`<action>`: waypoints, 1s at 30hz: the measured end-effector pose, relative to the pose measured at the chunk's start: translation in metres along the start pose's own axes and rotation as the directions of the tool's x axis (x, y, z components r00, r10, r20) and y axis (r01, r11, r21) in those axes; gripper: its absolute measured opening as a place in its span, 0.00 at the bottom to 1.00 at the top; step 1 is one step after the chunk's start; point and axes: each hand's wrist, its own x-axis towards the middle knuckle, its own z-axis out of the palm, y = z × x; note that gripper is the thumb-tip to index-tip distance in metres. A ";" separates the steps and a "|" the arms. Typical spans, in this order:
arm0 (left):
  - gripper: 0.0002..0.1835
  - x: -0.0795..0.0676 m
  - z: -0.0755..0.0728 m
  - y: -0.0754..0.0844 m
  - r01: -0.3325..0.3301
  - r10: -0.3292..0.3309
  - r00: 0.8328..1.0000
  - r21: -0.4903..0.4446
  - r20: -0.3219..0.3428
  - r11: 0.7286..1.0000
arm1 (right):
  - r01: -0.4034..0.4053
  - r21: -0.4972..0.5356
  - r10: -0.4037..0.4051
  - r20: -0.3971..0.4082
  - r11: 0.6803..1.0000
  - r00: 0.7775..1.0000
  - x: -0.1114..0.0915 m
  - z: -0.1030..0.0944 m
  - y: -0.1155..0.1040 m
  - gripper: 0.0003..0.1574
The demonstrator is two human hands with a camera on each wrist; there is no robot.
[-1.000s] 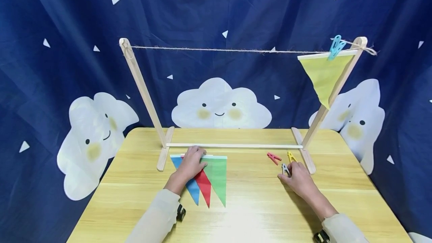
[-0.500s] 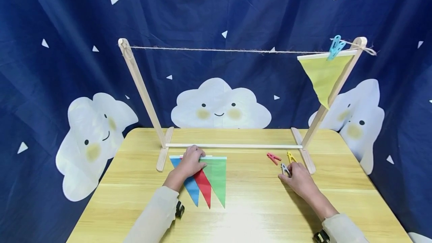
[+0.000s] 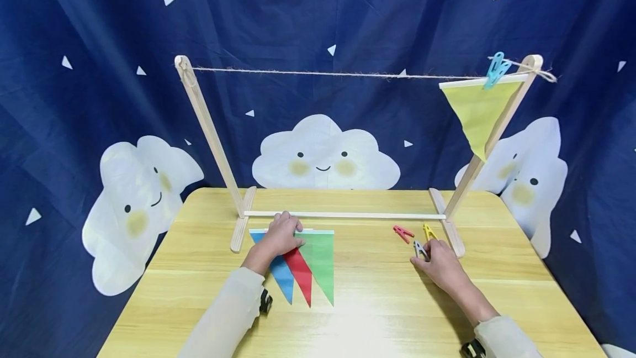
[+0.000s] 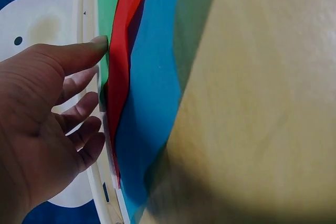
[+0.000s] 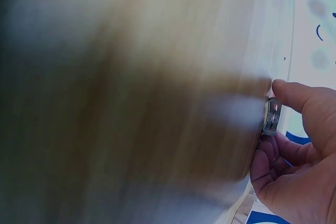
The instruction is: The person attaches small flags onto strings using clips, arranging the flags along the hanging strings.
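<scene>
Grey clip: at R hand, btwn thumb & fingers, low over or on bench; can't tell if lifted.
Grey clip axis: approx away from person; A-shape, narrow end far side, spread legs twd palm.
R hand: mostly closed up, thumb one side, fingers other; looks to pinch grey clip, whose metal spring shows btwn them in R wrist view.
Red clip: nr grey clip, to its L & a bit farther out; not touched.
Yellow clip: just beyond R hand's fingers, partly hid; contact unclear.
L hand: abt half open, fingers loosely bent, thumb apart; rests at the far edge of the flags, no firm hold shown.
Flags: blue flag, red flag, green flag, overlapped, L to R in that order; white hems far side, points twd person.
Lower bar: just beyond hems, approx parallel.
Nearer hand: R for all 3 loose clips, L for loose flags; grey clip & flags well apart, sideways.
String: above & beyond both hands, runs L–R; yellow flag hangs at R end under blue clip.
</scene>
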 end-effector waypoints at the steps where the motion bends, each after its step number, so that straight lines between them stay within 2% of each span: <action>1: 0.16 0.000 0.000 0.000 0.003 -0.003 1.000 0.001 0.003 1.000 | 0.000 0.002 0.000 0.002 1.000 1.000 0.000 0.000 0.000 0.22; 13: 0.19 0.001 -0.009 0.002 0.018 -0.018 0.999 0.012 0.040 1.000 | -0.005 -0.003 0.005 0.012 1.000 1.000 0.000 0.001 0.000 0.22; 30: 0.21 0.001 -0.004 0.002 -0.027 0.027 1.000 0.032 -0.002 0.999 | 0.015 0.007 -0.015 -0.004 1.000 1.000 0.001 0.002 0.003 0.21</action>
